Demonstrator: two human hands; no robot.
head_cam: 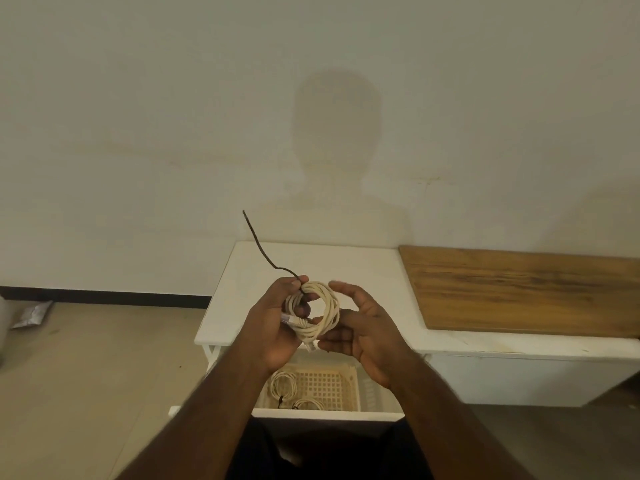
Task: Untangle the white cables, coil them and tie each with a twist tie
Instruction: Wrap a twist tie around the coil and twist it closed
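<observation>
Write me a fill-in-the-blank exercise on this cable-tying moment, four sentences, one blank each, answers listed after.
1. The left hand grips the coiled white cable together with a black ____.
2. The basket below holds ____ coils that are already tied.
3. The long free end of the twist tie sticks up toward the ____.
4. The brown board lies on the person's ____ side.

Missing words: twist tie; two; wall; right

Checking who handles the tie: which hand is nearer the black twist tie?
Left. The left hand pinches the twist tie against the cable coil; the right hand is on the coil's far side, apart from the tie.
</observation>
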